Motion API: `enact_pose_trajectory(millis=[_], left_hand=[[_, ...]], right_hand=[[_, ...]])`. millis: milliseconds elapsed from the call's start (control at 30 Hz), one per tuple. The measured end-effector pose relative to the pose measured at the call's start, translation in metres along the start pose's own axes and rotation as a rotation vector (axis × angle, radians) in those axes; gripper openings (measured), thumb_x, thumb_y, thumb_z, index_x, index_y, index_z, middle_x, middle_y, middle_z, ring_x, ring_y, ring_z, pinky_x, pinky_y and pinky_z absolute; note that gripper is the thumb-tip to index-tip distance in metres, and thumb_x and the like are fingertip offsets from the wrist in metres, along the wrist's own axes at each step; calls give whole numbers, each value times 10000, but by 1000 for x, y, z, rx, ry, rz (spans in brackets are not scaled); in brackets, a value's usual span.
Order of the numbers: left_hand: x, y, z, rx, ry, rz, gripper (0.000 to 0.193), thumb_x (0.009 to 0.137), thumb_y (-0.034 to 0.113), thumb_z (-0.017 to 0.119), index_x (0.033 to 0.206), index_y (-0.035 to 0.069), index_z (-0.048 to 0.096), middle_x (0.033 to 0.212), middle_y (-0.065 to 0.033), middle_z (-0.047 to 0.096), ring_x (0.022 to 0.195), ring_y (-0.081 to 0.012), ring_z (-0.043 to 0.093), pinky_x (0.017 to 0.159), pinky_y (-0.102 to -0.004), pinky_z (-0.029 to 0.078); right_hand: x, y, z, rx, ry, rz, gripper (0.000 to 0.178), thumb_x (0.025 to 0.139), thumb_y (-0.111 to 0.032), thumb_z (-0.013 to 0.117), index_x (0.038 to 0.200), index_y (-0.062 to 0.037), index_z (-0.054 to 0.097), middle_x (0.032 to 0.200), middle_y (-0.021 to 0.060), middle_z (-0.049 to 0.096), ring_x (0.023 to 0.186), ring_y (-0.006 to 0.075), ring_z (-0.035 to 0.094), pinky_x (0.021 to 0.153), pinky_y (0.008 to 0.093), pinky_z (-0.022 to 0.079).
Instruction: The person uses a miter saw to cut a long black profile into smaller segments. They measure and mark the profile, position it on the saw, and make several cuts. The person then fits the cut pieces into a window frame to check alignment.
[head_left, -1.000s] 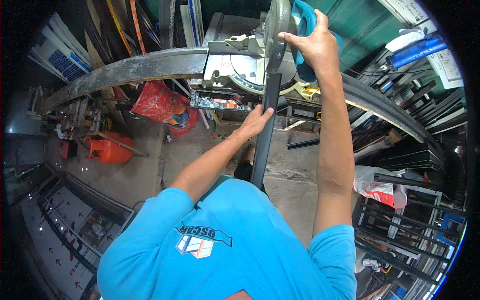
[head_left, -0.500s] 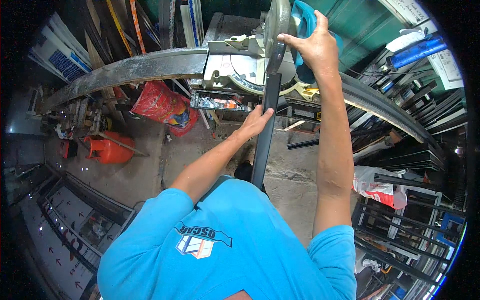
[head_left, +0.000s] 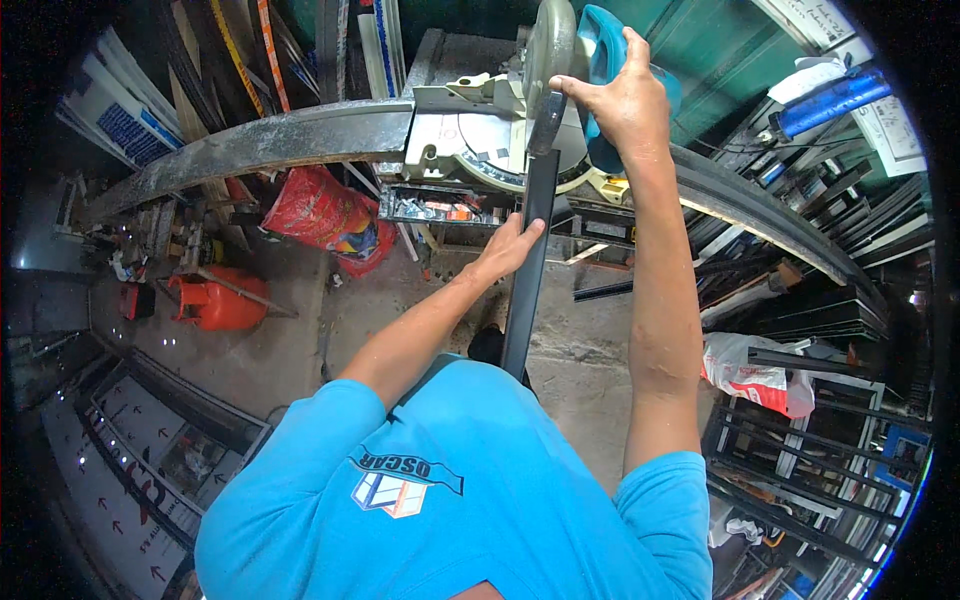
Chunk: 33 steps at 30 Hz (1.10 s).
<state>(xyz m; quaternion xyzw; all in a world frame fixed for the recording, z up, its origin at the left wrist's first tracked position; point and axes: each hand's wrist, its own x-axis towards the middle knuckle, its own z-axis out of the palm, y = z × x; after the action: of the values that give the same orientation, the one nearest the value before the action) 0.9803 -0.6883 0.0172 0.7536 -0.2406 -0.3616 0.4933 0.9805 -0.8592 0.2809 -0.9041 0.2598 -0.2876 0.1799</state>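
A long dark metal profile (head_left: 532,260) runs from the bed of a miter saw (head_left: 480,140) back toward my body. My left hand (head_left: 512,247) is closed round its side, with the thumb on the near face and the other fingers partly hidden behind it. Up at the saw head, my right hand (head_left: 632,105) grips the teal housing (head_left: 600,60). Its thumb reaches left to the top of the dark grip piece (head_left: 546,122), and some fingers are hidden by the housing. The rounded grey blade guard (head_left: 549,50) stands just left of this hand.
Long grey supports (head_left: 290,133) extend from both sides of the saw. Below them on the left are a red sack (head_left: 330,220) and an orange gas cylinder (head_left: 225,298). Dark profiles and frames (head_left: 800,450) crowd the right, near a white-and-red plastic bag (head_left: 755,375).
The view has shifted very slightly. The saw head and my right hand sit a touch farther left, and both hands keep their holds.
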Motion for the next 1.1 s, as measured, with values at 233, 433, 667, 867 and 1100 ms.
enact_pose_trajectory(millis=[233,433,667,867,1100], left_hand=[[-5,5,2,20,44,9,713,1020,550,494,1323,-96,502,1323,-336,582,1283,-457,543,1080,-487,403],[0,-1,-1,50,9,7,770,1030,613,445,1320,-98,498,1254,-298,609,1206,-407,582,1030,-478,421],[0,3,-1,19,-5,-16,738,1018,564,492,1327,-106,498,1335,-348,570,1300,-451,535,1093,-484,395],[2,-1,2,19,20,2,706,1021,551,499,1294,-100,514,1296,-345,590,1266,-449,557,1069,-482,411],[0,2,1,27,26,5,677,1026,537,501,1269,-95,525,1250,-324,615,1222,-440,583,1044,-476,425]], right_hand=[[-3,5,5,10,48,-42,1193,592,-608,925,1482,-6,408,975,306,721,930,406,736,806,453,587],[-5,8,10,11,65,-48,1194,588,-613,927,1477,-5,413,971,309,720,932,408,737,807,457,587],[-7,9,10,14,86,-69,1188,592,-606,926,1476,-2,413,935,293,725,895,409,738,786,459,591],[-8,11,12,4,83,-56,1179,593,-597,928,1466,6,415,911,284,726,879,405,739,792,455,588],[-11,13,14,18,101,-66,1179,590,-586,931,1468,4,411,933,287,727,898,406,738,807,452,586]])
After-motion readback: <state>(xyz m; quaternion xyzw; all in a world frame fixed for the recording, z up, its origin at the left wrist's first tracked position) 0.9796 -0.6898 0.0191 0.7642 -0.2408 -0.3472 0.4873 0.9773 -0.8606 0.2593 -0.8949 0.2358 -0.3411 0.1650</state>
